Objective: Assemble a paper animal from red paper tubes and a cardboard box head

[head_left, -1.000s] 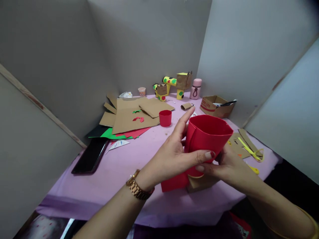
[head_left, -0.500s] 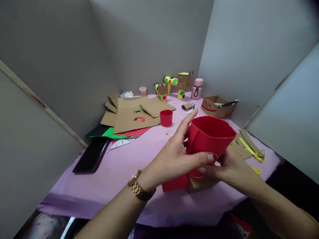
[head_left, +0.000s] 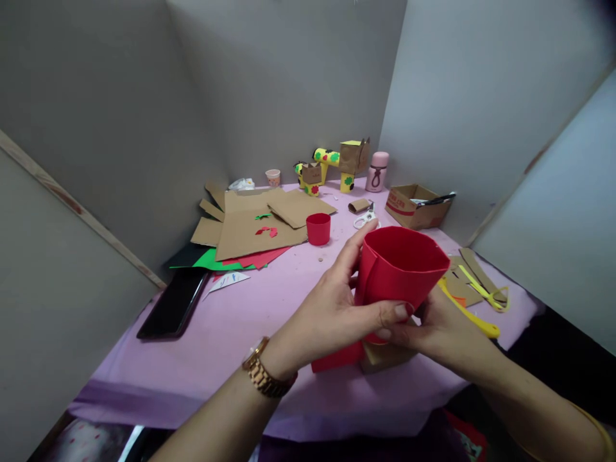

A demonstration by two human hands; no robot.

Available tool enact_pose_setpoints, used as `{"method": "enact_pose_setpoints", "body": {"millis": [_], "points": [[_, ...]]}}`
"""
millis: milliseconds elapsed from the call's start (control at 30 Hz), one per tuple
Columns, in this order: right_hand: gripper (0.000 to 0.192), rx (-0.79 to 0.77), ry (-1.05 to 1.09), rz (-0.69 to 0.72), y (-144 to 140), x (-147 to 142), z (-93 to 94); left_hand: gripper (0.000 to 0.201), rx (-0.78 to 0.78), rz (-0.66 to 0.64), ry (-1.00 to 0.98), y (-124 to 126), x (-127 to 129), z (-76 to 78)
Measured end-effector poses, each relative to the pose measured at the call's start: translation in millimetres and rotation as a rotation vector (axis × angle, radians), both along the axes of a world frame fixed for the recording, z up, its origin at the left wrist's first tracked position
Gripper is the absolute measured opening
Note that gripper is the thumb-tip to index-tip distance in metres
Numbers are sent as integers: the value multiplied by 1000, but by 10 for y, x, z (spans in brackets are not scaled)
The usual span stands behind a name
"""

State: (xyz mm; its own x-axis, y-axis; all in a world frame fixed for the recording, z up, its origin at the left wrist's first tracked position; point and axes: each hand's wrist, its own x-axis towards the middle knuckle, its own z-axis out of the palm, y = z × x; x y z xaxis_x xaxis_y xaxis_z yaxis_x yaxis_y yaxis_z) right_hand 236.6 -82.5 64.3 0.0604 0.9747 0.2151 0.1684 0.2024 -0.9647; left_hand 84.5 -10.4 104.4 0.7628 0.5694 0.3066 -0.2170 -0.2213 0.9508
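A red cone-like cup (head_left: 392, 276), wide at its open top and narrower below, is held between both hands above the near right part of the table. My left hand (head_left: 344, 298) wraps its left side, thumb across the front and fingers behind. Around the lower right side goes my right hand (head_left: 428, 327), its thumb near the base and its other fingers mostly hidden. Below the cup lie a red piece (head_left: 337, 358) and a brown cardboard piece (head_left: 385, 358), both partly covered. A smaller red cup (head_left: 318, 230) stands farther back on the lilac tablecloth (head_left: 260, 308).
Cardboard sheets (head_left: 245, 224) lie at the back left, a phone (head_left: 173, 307) at the left edge. Yellow spotted figures (head_left: 347, 182), a pink bottle (head_left: 376, 172) and a cardboard box (head_left: 409, 208) stand at the back. White scissors (head_left: 364, 220) and a yellow-handled tool (head_left: 474, 319) lie nearby.
Both hands keep their hold on the red cup, which sits slightly more to the left in view. More of the yellow-handled tool shows beside my right hand. The whole view has shifted a little.
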Motion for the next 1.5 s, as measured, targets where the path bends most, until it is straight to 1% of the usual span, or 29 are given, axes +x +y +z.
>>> {"method": "enact_pose_setpoints", "body": {"millis": [100,167,233,300,400,467,533,633,733,833,967,1067,1133,1167,1200,1233,1300,1333,1367,1400,1433,1500], "points": [[73,4,-19,12,-12,19,-1,98,13,7,18,13,-32,-15],[82,27,1,5,-17,55,-2,102,10,4,32,30,-54,-22],[94,53,55,-4,-17,104,-4,100,7,11,17,50,-72,-20],[101,88,114,-10,-13,164,-14,97,32,50,-21,61,-84,0],[94,136,157,-71,-6,262,-68,95,146,153,-35,49,-93,61],[86,131,159,-111,-14,323,-127,96,236,201,-22,26,-95,96],[80,105,141,-130,-41,369,-194,99,284,233,-17,3,-94,96],[76,68,101,-140,-107,401,-272,106,263,278,-27,-15,-96,9],[83,42,1,-130,-176,401,-295,114,209,306,-21,-15,-107,-124],[88,-10,-77,-103,-210,387,-268,119,176,333,44,-22,-115,-218],[90,-46,-53,-47,-196,346,-221,116,162,379,108,-51,-102,-280],[90,-44,-44,-17,-169,317,-199,112,131,361,101,-67,-96,-320],[92,-42,-44,-5,-156,315,-188,112,155,357,104,-73,-110,-324],[92,-39,-37,-9,-151,321,-184,111,206,373,96,-79,-122,-307],[90,-33,-21,-25,-145,334,-184,110,293,399,77,-90,-134,-272],[87,-16,2,-53,-138,350,-187,108,414,431,57,-108,-144,-219],[77,51,76,-133,-120,389,-206,101,736,499,42,-163,-148,-60],[72,90,121,-175,-111,408,-221,93,908,511,105,-194,-138,38],[67,121,167,-213,-102,424,-239,81,1055,520,201,-224,-121,139],[62,139,210,-241,-94,436,-257,75,1171,507,283,-249,-96,237],[58,143,245,-261,-89,445,-275,72,1256,464,352,-265,-67,325],[54,137,281,-279,-88,455,-306,68,1409,438,450,-271,-1,453]]}}
